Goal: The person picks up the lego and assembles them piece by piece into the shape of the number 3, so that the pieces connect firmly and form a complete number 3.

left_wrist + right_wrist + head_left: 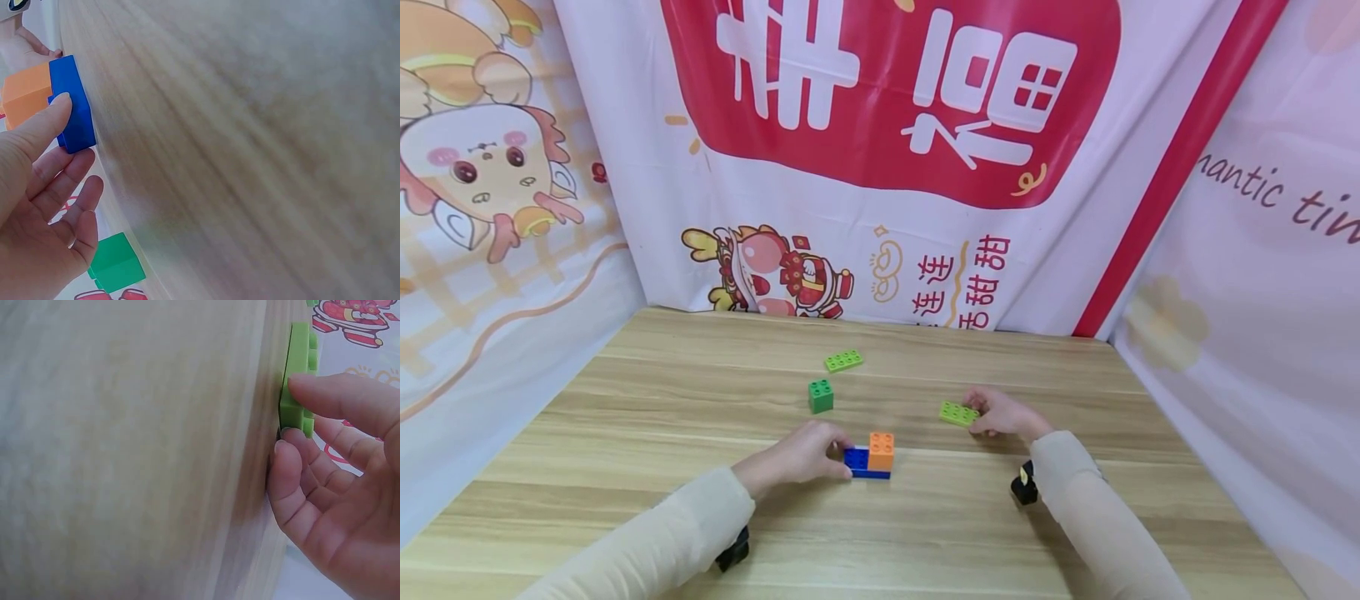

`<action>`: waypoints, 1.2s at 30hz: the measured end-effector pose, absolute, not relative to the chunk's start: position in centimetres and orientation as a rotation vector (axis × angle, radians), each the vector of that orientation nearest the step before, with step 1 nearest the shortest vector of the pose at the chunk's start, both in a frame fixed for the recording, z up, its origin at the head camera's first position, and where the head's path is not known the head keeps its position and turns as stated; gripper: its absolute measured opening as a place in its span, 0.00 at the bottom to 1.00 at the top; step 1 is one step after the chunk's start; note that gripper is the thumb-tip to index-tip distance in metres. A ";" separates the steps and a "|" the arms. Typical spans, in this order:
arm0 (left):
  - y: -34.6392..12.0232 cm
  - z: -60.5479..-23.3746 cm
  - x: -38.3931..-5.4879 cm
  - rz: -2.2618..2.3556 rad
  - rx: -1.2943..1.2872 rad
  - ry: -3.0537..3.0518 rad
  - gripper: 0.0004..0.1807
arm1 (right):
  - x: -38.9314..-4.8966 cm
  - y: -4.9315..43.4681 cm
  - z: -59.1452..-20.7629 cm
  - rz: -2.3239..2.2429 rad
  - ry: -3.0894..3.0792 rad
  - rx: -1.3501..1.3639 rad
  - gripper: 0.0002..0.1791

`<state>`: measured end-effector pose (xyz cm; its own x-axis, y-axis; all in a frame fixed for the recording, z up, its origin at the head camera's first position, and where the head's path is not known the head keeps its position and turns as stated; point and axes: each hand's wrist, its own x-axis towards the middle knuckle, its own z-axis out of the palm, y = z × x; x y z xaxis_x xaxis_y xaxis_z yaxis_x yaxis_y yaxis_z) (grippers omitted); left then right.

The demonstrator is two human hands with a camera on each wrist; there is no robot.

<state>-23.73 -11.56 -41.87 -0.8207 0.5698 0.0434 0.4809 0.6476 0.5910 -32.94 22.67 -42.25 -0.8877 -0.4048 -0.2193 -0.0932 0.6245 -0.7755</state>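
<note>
My left hand [805, 454] pinches the left end of a flat blue brick [856, 458] between thumb and fingers. An orange brick [882, 450] sits on the right half of the blue one. In the left wrist view the thumb lies along the side of the blue brick [76, 115]. Over to the right, my right hand [1002, 413] pinches the right end of a flat lime-green brick [957, 413]. From the right wrist, the thumb presses one long side of that lime brick [296, 394], which lies on or very near the tabletop; the far fingertips are hidden.
A taller green brick [822, 397] stands just beyond my left hand. Farther back lies another flat lime brick [843, 360]. Printed cloths hang behind and beside the wooden table [925, 533]; the red-and-white back cloth [880, 183] meets its far edge.
</note>
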 end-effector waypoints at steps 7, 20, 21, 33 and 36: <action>-11.6 -41.9 -23.7 0.915 0.881 2.726 0.16 | -32.5 22.6 -42.0 -1.181 2.497 -0.360 0.21; -11.5 -41.9 -23.8 0.914 0.877 2.721 0.15 | -32.2 22.2 -41.3 -1.294 2.496 -0.368 0.23; -11.5 -41.9 -23.8 0.913 0.875 2.722 0.15 | -32.1 22.2 -41.1 -1.294 2.500 -0.376 0.22; -11.6 -41.9 -23.8 0.915 0.873 2.722 0.16 | -31.8 21.4 -39.4 -1.243 2.554 -0.536 0.20; -11.6 -42.0 -23.8 0.918 0.884 2.723 0.16 | -31.7 21.1 -39.1 -1.250 2.562 -0.567 0.19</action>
<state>-23.82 -11.62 -42.01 -0.8188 0.5713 0.0568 0.4892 0.6425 0.5899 -31.68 21.11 -39.12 -0.8974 -0.4393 -0.0400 -0.2389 0.5603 -0.7931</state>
